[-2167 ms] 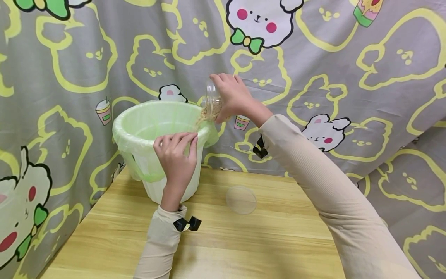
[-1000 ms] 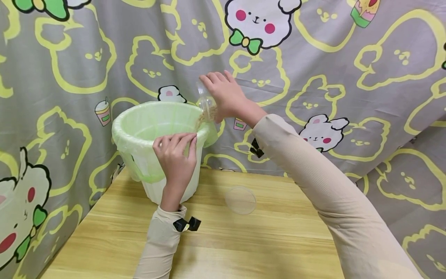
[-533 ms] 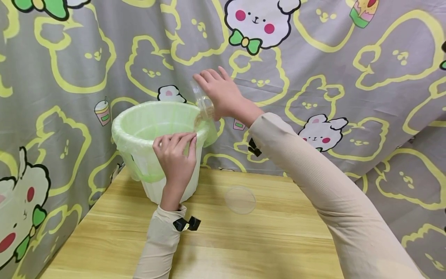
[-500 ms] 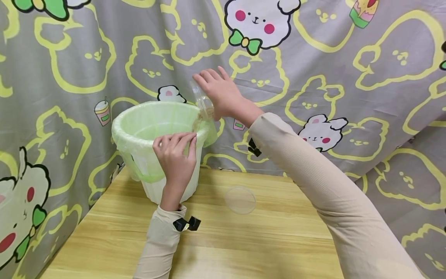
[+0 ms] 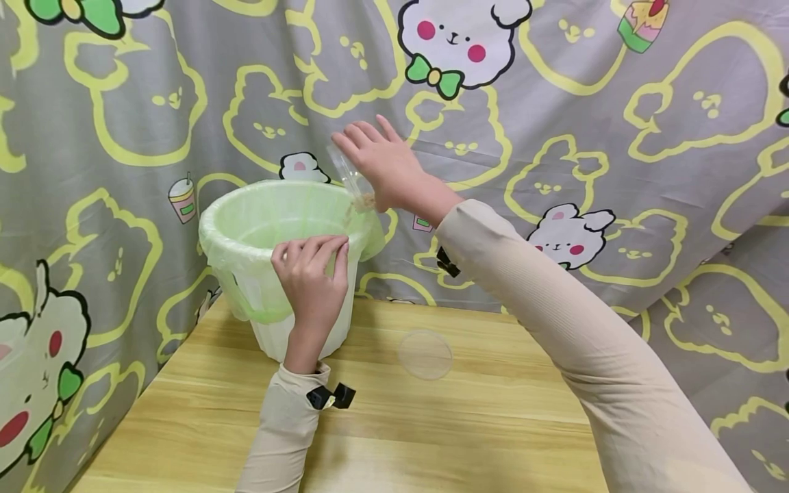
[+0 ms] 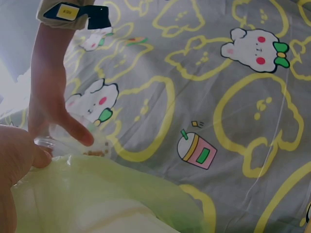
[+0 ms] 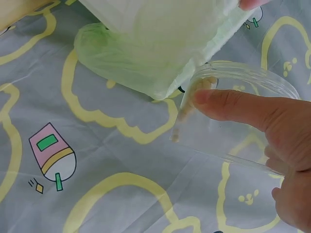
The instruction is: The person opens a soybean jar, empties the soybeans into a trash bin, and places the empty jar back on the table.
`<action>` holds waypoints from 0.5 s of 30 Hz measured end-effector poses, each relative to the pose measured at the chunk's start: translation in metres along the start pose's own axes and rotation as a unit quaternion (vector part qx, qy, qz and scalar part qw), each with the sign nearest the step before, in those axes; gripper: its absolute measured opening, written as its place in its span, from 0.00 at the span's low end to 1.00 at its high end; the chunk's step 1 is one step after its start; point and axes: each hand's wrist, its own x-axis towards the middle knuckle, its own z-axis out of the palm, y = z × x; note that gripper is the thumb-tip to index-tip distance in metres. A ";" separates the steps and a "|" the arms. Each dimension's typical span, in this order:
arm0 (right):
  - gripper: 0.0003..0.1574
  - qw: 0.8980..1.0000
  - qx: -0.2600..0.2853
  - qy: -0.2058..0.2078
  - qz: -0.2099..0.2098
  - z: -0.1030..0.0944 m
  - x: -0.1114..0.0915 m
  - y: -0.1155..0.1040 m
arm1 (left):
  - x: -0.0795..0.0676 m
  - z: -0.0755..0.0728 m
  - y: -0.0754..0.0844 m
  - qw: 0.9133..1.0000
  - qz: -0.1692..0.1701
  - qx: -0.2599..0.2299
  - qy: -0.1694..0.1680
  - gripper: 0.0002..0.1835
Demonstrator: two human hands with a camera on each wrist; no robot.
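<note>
My right hand [image 5: 391, 164] holds a clear plastic jar [image 7: 209, 138], tipped with its mouth over the right side of the trash bin [image 5: 333, 329]. Small tan pellets or grains [image 7: 187, 111] lie along the jar's lower wall, and a blurred few seem to fall from its mouth. The bin is white and lined with a pale green bag [image 5: 231, 236] folded over the rim. With its fingers bent over the near rim, my left hand [image 5: 314, 287] grips bag and bin edge together. What lies at the bottom of the bin is hidden.
A round clear lid [image 5: 425, 355] lies flat on the wooden table [image 5: 481, 418], right of the bin. Behind the table hangs a grey curtain [image 5: 481, 260] with cartoon prints, close to the bin's far side.
The right hand has moved a little left and tilted the jar further down. Far fewer grains are in the jar now. My left hand and the bin have kept their places.
</note>
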 end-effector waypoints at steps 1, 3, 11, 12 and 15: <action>0.75 1.000 -0.001 -0.001 -0.001 -0.001 0.000 -0.001 | 0.000 0.000 0.000 1.000 0.000 0.000 0.000 0.07; 0.75 1.000 -0.006 0.001 -0.003 -0.001 0.000 -0.002 | 0.000 0.000 0.000 1.000 0.000 0.000 0.000 0.06; 0.69 0.999 -0.035 0.015 -0.020 0.001 0.000 -0.008 | 0.000 0.000 0.000 1.000 0.001 0.001 0.001 0.06; 0.68 0.999 -0.043 0.016 -0.023 0.002 0.000 -0.009 | 0.000 0.000 0.000 1.000 0.002 0.001 0.002 0.06; 0.62 0.997 -0.061 0.025 -0.036 0.004 0.000 -0.010 | 0.000 0.000 0.000 1.000 0.003 0.000 0.003 0.06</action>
